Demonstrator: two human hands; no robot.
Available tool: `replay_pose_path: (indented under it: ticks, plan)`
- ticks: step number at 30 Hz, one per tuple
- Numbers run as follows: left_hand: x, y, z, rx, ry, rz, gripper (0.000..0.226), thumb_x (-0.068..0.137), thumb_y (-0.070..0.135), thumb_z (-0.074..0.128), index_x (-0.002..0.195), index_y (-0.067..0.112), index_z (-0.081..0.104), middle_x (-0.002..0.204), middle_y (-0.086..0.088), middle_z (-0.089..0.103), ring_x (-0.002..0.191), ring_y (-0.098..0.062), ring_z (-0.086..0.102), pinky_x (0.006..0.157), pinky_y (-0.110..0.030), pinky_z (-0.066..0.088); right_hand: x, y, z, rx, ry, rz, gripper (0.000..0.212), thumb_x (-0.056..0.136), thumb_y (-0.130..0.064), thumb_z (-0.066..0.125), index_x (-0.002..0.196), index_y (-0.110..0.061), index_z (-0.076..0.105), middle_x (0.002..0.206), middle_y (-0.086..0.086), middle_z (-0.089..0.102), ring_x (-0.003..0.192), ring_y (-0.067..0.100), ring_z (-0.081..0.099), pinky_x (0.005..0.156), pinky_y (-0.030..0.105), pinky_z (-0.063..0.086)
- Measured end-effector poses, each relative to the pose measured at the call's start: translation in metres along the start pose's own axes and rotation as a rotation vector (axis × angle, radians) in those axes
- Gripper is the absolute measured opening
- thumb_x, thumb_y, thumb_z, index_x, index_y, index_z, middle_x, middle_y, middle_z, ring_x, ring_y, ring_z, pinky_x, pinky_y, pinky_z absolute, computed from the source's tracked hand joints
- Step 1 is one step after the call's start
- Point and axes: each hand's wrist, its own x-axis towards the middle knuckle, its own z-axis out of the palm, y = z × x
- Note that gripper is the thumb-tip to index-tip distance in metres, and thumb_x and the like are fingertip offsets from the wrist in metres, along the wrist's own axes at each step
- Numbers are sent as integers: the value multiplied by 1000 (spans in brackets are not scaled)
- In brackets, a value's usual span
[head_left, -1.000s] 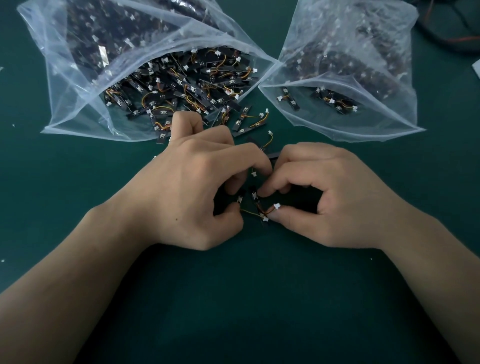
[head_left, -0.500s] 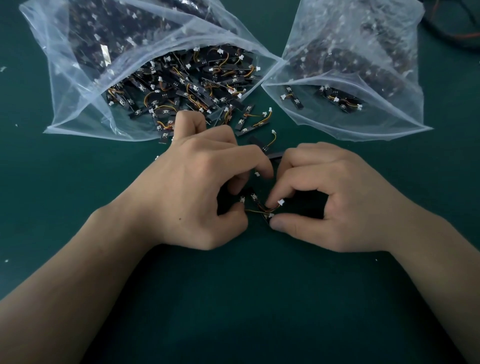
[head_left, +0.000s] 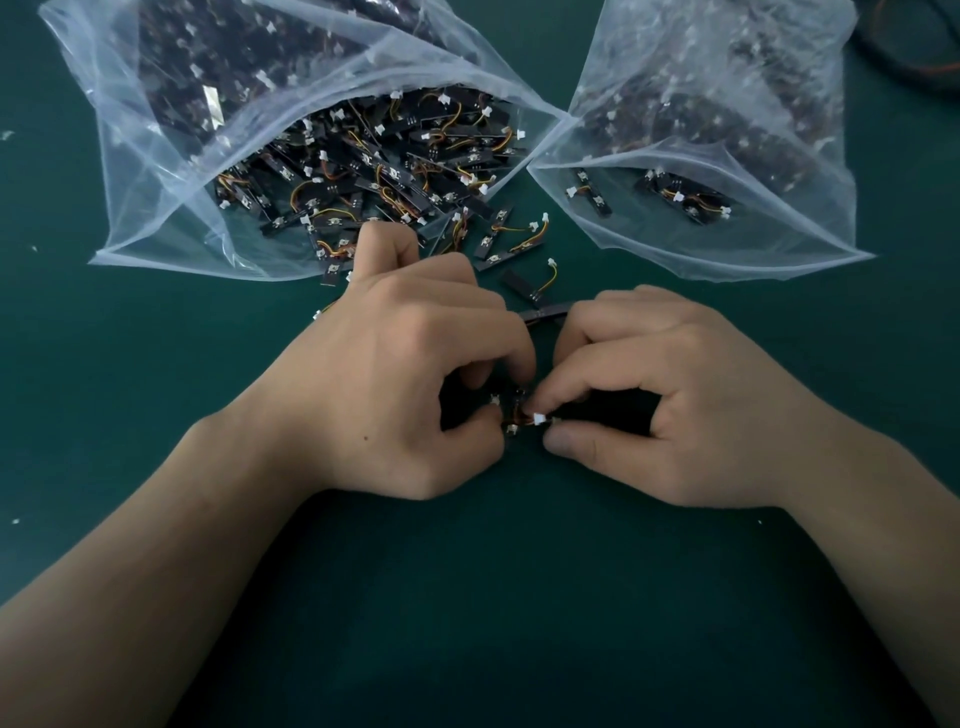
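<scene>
Left hand (head_left: 395, 384) grasping small black strip (head_left: 518, 401); right hand (head_left: 670, 405) pinching its white plug (head_left: 538, 419), mid-table, five o'clock of big bag (head_left: 156, 218). Risk: thin wires tearing if plug pulled askew.

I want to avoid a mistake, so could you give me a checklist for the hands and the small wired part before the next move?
1. Left hand grips the wired part: ok.
2. Right hand pinches the white plug: ok.
3. Plug fully joined: cannot tell, fingers hide it.
4. Wires untangled: cannot tell.
5. Right bag mouth open: ok.
</scene>
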Motion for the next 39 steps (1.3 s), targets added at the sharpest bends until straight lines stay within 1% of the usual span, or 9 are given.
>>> replay_pose_path:
  ticks: [6, 10, 14, 19, 22, 26, 28, 33, 39]
  plan:
    - [0, -1, -1, -30, 5, 9, 6, 74, 23, 64, 75, 26, 69, 67, 12, 53, 74, -16, 51, 85, -46, 25, 0, -2, -1, -17, 0, 15, 15, 86, -40, 78, 98, -31, 80, 88, -11, 62, 83, 9, 57, 83, 35, 43]
    - [0, -1, 0, -42, 47, -1, 9, 71, 20, 67, 78, 24, 71, 67, 12, 53, 74, -17, 53, 86, -46, 25, 0, -3, -1, 13, 33, 41, 22, 85, -42, 79, 100, -26, 76, 85, -16, 57, 79, 2, 51, 81, 33, 42]
    - [-1, -1, 0, -17, 130, -35, 15, 71, 14, 65, 79, 24, 72, 66, 11, 56, 77, -19, 56, 87, -46, 25, 1, -8, 0, -33, 33, 44, 42, 83, -60, 76, 105, -24, 74, 85, -15, 55, 78, 6, 49, 79, 33, 43]
    - [-1, 0, -1, 2, 141, -25, 10, 71, 20, 68, 79, 26, 68, 71, 13, 56, 85, -18, 57, 87, -49, 25, 1, -20, 8, -127, 80, 66, 58, 76, -76, 73, 101, -23, 70, 84, -13, 50, 76, 13, 50, 73, 38, 44]
    - [0, 0, -1, -10, 177, -51, 24, 72, 17, 65, 95, 24, 65, 84, 12, 58, 88, -19, 54, 87, -48, 25, 1, -24, 13, -160, 110, 90, 56, 78, -73, 73, 102, -22, 69, 85, -15, 46, 78, 12, 48, 73, 34, 40]
    - [-1, -5, -1, -91, 307, -168, 35, 76, 11, 62, 110, 18, 65, 90, 10, 61, 91, -16, 58, 97, -44, 26, 2, -25, 16, -154, 84, 69, 45, 86, -64, 73, 109, -26, 73, 93, -18, 45, 85, 11, 50, 78, 38, 46]
    - [0, -6, 1, -100, 330, -200, 32, 78, 10, 62, 109, 20, 66, 89, 12, 62, 92, -14, 59, 99, -40, 25, 2, -26, 18, -148, 77, 51, 41, 89, -60, 73, 113, -27, 74, 94, -18, 47, 91, 7, 50, 80, 36, 45]
    - [1, -3, 5, -70, 365, -201, 26, 82, 9, 62, 102, 22, 70, 85, 15, 63, 90, -9, 59, 97, -40, 24, 3, -25, 18, -147, 72, 57, 47, 89, -60, 72, 121, -25, 71, 97, -23, 33, 93, -3, 31, 80, 26, 30]
    - [0, -5, 5, -79, 390, -196, 24, 83, 9, 62, 99, 24, 72, 84, 16, 63, 87, -4, 58, 95, -39, 24, 2, -25, 15, -129, 47, 45, 41, 88, -60, 73, 113, -27, 73, 89, -17, 46, 86, 5, 43, 76, 32, 39]
